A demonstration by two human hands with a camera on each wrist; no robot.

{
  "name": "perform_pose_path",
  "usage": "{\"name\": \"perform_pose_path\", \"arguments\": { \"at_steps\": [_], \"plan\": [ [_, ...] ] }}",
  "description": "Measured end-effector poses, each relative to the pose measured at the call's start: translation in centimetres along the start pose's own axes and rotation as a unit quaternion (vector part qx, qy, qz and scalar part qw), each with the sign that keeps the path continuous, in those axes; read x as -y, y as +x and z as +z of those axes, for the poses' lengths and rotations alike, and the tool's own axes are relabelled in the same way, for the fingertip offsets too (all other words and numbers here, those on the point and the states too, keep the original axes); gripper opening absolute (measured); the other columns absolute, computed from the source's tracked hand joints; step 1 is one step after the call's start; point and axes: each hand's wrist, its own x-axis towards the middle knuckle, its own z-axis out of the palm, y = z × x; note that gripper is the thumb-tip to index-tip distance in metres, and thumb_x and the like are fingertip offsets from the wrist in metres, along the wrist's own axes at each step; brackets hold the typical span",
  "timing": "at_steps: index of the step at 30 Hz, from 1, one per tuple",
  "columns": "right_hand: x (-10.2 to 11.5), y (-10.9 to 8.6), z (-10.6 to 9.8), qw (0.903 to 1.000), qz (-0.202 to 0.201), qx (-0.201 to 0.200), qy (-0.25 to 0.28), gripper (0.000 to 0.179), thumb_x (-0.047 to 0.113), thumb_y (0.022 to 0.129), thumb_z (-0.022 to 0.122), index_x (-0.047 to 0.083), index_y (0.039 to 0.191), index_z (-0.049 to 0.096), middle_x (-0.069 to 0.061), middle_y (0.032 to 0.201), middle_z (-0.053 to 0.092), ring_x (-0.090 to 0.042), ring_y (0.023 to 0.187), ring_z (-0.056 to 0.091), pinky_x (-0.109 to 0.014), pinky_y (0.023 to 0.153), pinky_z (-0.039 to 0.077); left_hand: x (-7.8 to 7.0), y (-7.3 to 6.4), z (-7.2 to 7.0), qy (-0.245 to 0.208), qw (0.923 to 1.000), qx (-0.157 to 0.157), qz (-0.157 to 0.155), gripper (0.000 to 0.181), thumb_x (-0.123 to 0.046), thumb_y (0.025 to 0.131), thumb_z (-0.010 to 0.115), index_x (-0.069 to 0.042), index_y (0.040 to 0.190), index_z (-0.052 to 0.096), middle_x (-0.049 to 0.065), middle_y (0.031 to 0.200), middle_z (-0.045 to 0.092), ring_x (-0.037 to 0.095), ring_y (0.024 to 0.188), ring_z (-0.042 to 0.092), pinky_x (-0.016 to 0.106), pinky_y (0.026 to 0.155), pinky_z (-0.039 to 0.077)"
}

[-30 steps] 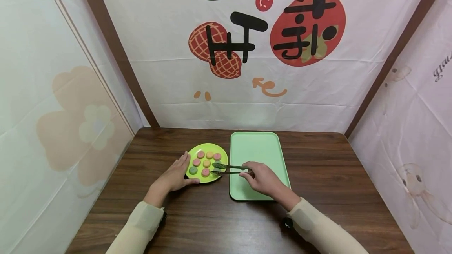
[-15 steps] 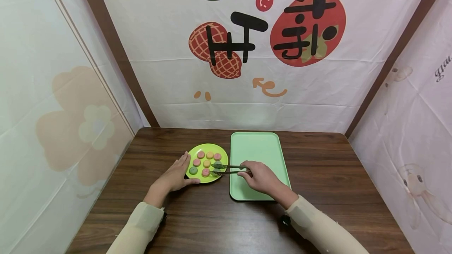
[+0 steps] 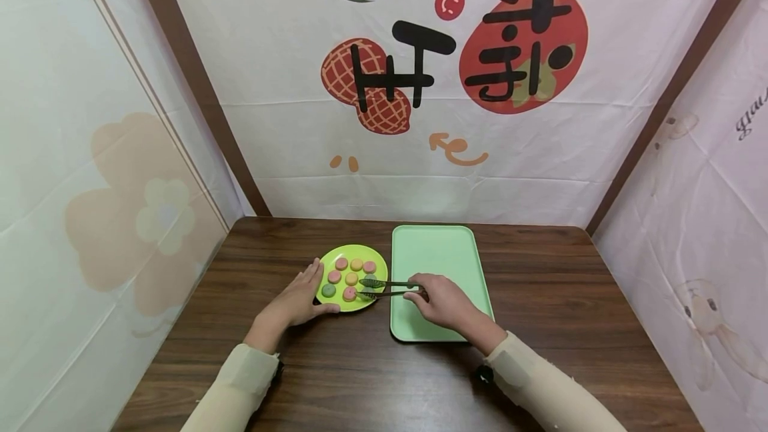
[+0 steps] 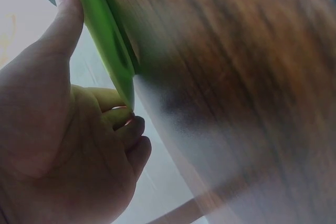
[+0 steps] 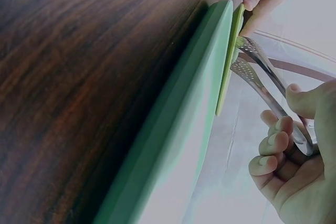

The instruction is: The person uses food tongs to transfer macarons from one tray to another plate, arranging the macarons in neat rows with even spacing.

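In the head view a round yellow-green plate [image 3: 377, 259] carries several pink, yellow and green macarons [image 3: 351, 279]. My left hand [image 3: 300, 295] holds the plate's left rim, with the thumb on the near side and the fingers along the far side. Serving tongs [image 3: 396, 284] are gripped by my right hand [image 3: 443, 302] near their hinged end. Their perforated tips stand apart over the right part of the plate, partly covering green macarons there. The right wrist view shows the tongs' arms [image 5: 262, 80] spread, with thumb and curled fingers on either side of them.
A light green rectangular tray [image 3: 432, 252] lies right beside the plate, beneath my right hand and the tongs. Both rest on a dark wooden table [image 3: 540, 299]. Printed fabric walls [image 3: 270, 132] rise behind the table and at both sides.
My right hand and the tongs have shifted very slightly left over the last second. The left hand, plate and tray have stayed in place.
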Motion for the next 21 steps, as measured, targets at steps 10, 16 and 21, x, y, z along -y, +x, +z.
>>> {"name": "perform_pose_path", "arguments": {
  "at_steps": [10, 16, 21],
  "plan": [
    [0.09, -0.01, 0.05, 1.0, 0.007, 0.003, 0.001, 0.028, 0.028, 0.106, 0.072, 0.003, 0.119, 0.075, 0.001, 0.091, 0.074, -0.004, 0.07, 0.063, -0.029, 0.064, 0.056, 0.04, -0.01, 0.04, 0.001, 1.0, -0.001, 0.001, 0.118, -0.062, 0.096, 0.073, 0.01, 0.168, 0.013, 0.029, 0.176, 0.008, 0.044, 0.164, 0.013, 0.058, 0.133, 0.018],
    [0.1, -0.01, 0.09, 0.9999, 0.01, 0.005, 0.002, 0.029, 0.028, 0.106, 0.072, 0.003, 0.12, 0.074, 0.002, 0.088, 0.073, -0.003, 0.068, 0.06, -0.029, 0.062, 0.055, 0.02, -0.03, 0.09, 0.002, 1.0, -0.002, 0.004, 0.117, -0.061, 0.096, 0.073, 0.01, 0.167, 0.013, 0.03, 0.176, 0.008, 0.044, 0.164, 0.013, 0.058, 0.133, 0.018],
    [0.1, -0.01, 0.12, 0.9999, 0.01, 0.004, -0.001, 0.028, 0.028, 0.106, 0.072, 0.004, 0.119, 0.074, 0.004, 0.085, 0.07, -0.002, 0.066, 0.057, -0.028, 0.062, 0.054, -0.01, -0.04, 0.09, 0.001, 1.0, -0.004, 0.004, 0.117, -0.061, 0.096, 0.073, 0.01, 0.167, 0.013, 0.03, 0.176, 0.008, 0.044, 0.164, 0.013, 0.058, 0.133, 0.018]
  ]
}}
